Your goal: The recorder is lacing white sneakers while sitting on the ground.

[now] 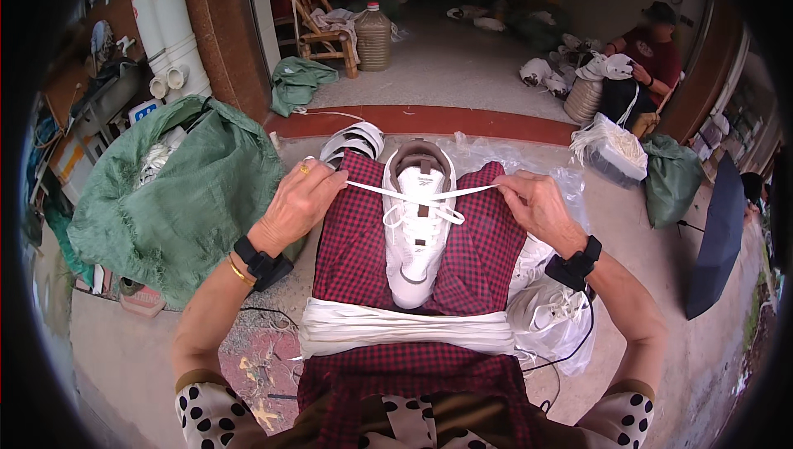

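Note:
A white sneaker [417, 259] with a brown lining lies on my lap over a red and black checked apron [351, 251], its toe towards me. My left hand [299, 197] pinches one end of the white shoelace [372, 189], out to the left of the shoe. On the other side my right hand [538, 208] pinches the other end. Between them the lace runs nearly straight across the tongue, crossing over the shoe's middle. Loops of lace lie below that crossing. A thick bundle of white laces [405, 329] lies across my lap, nearer to me than the toe.
A big green sack [178, 201] stands at the left. More white shoes in clear plastic [549, 317] lie right of my lap. Beyond my knees is another shoe [353, 142]. A tub of laces [613, 152] and a dark umbrella [717, 238] are at the right; a person [648, 61] sits farther back.

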The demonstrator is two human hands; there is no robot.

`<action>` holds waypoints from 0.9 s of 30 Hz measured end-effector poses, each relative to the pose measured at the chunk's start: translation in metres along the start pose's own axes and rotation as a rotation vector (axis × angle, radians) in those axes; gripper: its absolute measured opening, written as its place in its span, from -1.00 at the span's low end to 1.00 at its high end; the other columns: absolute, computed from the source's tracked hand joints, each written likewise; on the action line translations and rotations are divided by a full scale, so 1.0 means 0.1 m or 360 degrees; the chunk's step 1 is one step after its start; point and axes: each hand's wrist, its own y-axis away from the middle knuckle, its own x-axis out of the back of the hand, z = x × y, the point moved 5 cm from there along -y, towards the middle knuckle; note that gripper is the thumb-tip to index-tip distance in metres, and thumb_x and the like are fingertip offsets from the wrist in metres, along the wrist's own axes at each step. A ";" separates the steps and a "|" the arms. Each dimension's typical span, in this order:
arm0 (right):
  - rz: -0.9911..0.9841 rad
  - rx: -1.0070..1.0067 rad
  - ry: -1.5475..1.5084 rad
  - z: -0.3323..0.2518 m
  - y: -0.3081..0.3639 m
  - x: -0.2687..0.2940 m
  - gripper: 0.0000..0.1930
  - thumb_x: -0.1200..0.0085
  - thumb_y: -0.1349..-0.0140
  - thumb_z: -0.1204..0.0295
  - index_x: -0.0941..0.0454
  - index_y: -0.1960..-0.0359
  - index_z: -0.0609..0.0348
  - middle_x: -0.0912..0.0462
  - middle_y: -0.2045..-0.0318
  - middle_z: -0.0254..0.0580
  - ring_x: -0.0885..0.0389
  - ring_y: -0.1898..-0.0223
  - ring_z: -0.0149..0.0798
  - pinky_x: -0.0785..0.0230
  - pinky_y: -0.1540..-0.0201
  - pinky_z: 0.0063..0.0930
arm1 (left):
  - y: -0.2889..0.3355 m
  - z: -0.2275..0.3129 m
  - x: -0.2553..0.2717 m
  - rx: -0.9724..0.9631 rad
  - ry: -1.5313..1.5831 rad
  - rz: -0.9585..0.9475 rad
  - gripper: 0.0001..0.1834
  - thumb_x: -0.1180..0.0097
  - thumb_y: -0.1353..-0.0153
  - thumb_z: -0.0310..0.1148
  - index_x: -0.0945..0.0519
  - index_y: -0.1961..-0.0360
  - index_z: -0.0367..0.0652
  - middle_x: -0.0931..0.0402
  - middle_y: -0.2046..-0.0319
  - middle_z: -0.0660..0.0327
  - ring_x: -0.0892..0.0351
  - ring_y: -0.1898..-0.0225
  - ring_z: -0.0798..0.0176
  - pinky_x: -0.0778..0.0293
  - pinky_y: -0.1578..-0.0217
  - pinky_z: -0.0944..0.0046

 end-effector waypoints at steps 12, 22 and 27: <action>-0.0167 0.0018 0.0220 0.34 0.21 0.03 -0.84 -0.06 -0.26 0.47 -0.64 0.21 0.24 -0.69 0.30 0.02 -0.65 0.33 0.08 -0.51 0.22 -0.17 | 0.23 -0.26 0.04 0.0146 -0.0167 0.0036 -0.67 -0.19 -0.02 -0.63 -0.60 0.12 -0.34 -0.54 0.29 0.08 -0.56 0.21 0.02 -0.52 0.16 0.10; -0.0018 -0.0268 0.0497 0.95 0.63 0.49 -0.85 -0.06 -0.24 0.52 -0.64 0.22 0.22 -0.65 0.32 -0.02 -0.62 0.27 0.11 -0.49 0.18 -0.15 | 0.67 -0.71 0.25 0.0567 -0.0187 0.0075 -0.77 -0.18 -0.13 -0.64 -0.63 0.15 -0.30 -0.52 0.33 0.03 -0.54 0.26 -0.07 -0.49 0.21 0.04; 0.0773 0.0016 0.0650 0.51 0.47 0.78 -0.84 -0.09 -0.20 0.60 -0.64 0.20 0.23 -0.56 0.42 -0.14 -0.57 0.38 -0.07 -0.46 0.28 -0.30 | 0.60 -0.62 0.36 0.0556 -0.0499 0.0175 -0.76 -0.17 -0.11 -0.66 -0.66 0.17 -0.24 -0.51 0.25 0.09 -0.54 0.21 0.04 -0.48 0.24 0.14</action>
